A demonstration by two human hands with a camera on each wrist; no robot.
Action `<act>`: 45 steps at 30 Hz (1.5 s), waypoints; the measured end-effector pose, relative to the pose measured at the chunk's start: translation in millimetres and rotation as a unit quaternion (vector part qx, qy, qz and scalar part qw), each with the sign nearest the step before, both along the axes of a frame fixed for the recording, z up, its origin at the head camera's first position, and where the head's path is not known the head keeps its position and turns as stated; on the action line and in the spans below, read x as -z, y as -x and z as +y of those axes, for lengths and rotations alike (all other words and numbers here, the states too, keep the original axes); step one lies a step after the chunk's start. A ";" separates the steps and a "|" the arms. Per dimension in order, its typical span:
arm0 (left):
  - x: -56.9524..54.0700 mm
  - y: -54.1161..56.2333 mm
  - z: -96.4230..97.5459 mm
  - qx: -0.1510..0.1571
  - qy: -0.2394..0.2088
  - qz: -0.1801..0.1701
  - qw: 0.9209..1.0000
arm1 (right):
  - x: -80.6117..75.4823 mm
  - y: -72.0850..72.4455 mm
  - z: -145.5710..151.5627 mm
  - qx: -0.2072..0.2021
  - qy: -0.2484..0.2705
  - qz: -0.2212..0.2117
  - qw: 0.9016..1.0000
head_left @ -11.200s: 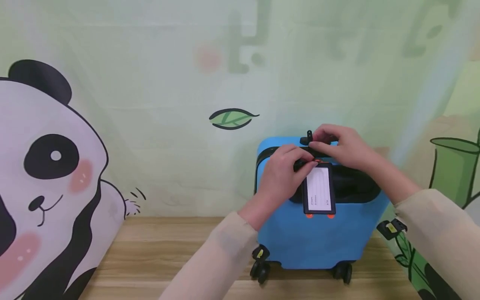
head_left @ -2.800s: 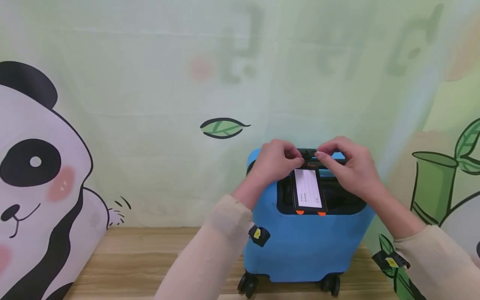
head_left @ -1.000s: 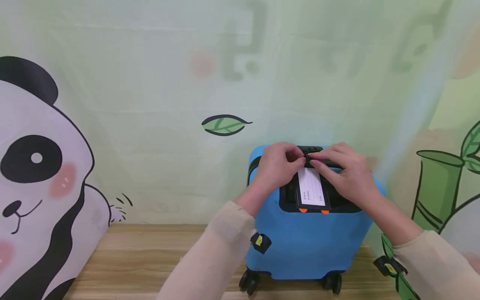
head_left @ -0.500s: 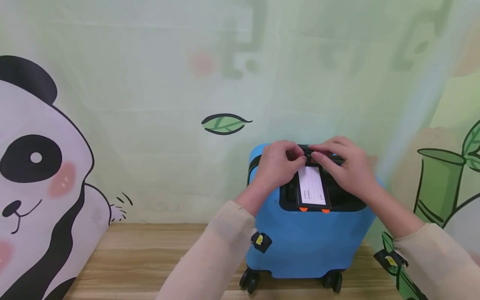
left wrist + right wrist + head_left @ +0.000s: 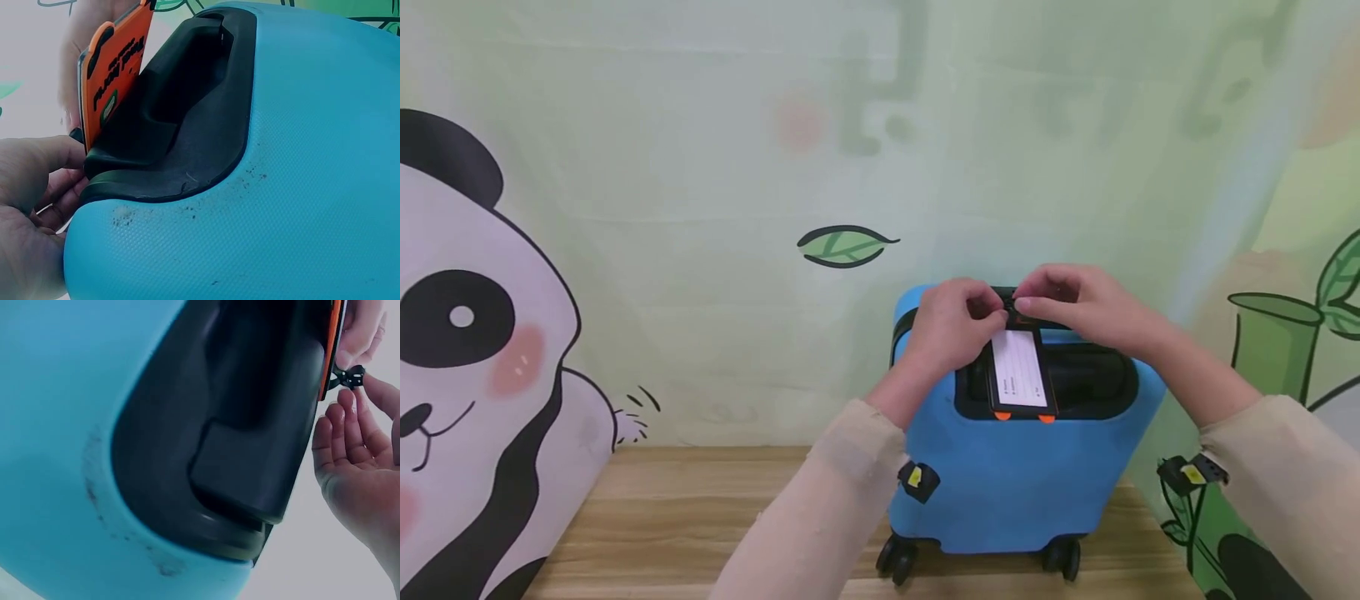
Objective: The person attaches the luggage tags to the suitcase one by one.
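Observation:
A blue suitcase (image 5: 1000,492) stands upright with a luggage tag (image 5: 1020,367) hanging at its black top handle. The tag shows a white card in a dark frame in the head view and an orange back in the left wrist view. My left hand (image 5: 951,321) pinches the tag's black strap just above the card. From the other side, my right hand (image 5: 1086,304) pinches the strap's end between thumb and fingertips. Small holes show in the black strap (image 5: 350,376) between both hands in the right wrist view. Fingertips partly hide the strap in the head view.
The suitcase rests on its black wheels (image 5: 1060,557) on a wood-grain surface (image 5: 700,500). A pale green backdrop (image 5: 700,167) with a printed panda (image 5: 460,250) and leaf (image 5: 847,247) hangs close behind it. A dark recess (image 5: 1090,379) lies in the suitcase beside the tag.
A strap end stood up above the handle 11.2 seconds ago; now it is low between both hands. In the last half second my right hand has turned and risen slightly; my left has stayed put.

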State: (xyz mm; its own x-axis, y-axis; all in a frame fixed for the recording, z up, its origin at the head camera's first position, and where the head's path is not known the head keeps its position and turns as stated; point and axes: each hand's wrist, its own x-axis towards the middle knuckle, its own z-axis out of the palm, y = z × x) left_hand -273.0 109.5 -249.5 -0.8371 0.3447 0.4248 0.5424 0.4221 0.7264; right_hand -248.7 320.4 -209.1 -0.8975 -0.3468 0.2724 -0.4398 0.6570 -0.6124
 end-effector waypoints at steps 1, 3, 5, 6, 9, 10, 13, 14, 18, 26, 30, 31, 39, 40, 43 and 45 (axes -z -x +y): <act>0.1 0.1 -0.1 0.001 -0.001 0.001 1.000 | -1.5 0.8 -0.1 -0.004 -0.005 -0.001 1.000; 0.3 0.1 -0.4 0.002 -0.002 0.001 1.000 | -4.1 1.4 -0.4 -0.008 -0.018 0.002 1.000; 0.8 0.2 -0.6 0.004 -0.003 0.002 1.000 | -5.9 2.0 -0.6 -0.008 -0.037 0.010 0.999; 1.0 0.1 -0.6 0.005 -0.004 0.003 1.000 | -6.5 2.4 -0.7 -0.009 -0.048 0.016 0.999; 2.0 0.5 -1.0 0.004 -0.006 0.003 1.000 | -8.5 2.8 -1.7 -0.010 -0.079 0.033 0.996; 2.3 0.6 -1.2 0.004 -0.007 0.003 1.000 | -9.3 3.2 -2.4 -0.011 -0.088 0.038 0.995; 3.0 1.2 -1.8 0.002 -0.010 0.002 1.000 | -12.5 3.7 -5.4 -0.014 -0.106 0.041 0.993; 3.2 1.5 -1.8 0.002 -0.010 0.003 1.000 | -13.6 4.1 -6.5 -0.015 -0.111 0.040 0.993; 3.4 2.0 -1.3 0.005 -0.010 0.003 1.000 | -17.0 5.2 -9.5 -0.015 -0.119 0.028 0.992; 2.2 1.4 -0.6 0.009 -0.006 0.006 1.000 | -19.6 5.5 -10.1 0.002 -0.117 -0.005 0.993; 2.5 1.5 -0.6 0.011 -0.006 0.006 1.000 | -19.3 5.8 -10.0 0.005 -0.109 -0.010 0.994; 2.6 1.5 -0.5 0.011 -0.006 0.006 1.000 | -19.2 5.7 -10.0 0.004 -0.110 -0.005 0.994; 2.2 1.6 0.2 0.005 -0.005 0.002 1.000 | -14.0 1.6 -4.9 -0.007 -0.103 0.034 0.994; 2.0 1.5 0.3 0.005 -0.004 0.001 1.000 | -12.6 0.7 -3.8 -0.007 -0.096 0.034 0.995; 1.2 1.4 0.2 0.002 -0.002 -0.001 1.000 | -7.8 -1.2 -2.2 -0.007 -0.085 0.045 0.995; 0.8 1.4 -0.1 0.001 -0.002 -0.002 1.000 | -5.1 -1.6 -2.5 -0.002 -0.088 0.063 0.994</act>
State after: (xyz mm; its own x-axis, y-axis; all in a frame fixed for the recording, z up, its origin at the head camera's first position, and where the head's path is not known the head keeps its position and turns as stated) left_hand -274.4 109.5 -250.3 -0.8376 0.3458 0.4229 0.5410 0.4183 0.7296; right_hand -247.2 317.9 -203.9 -0.8580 -0.4033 0.3180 -0.5095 0.7464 -0.4281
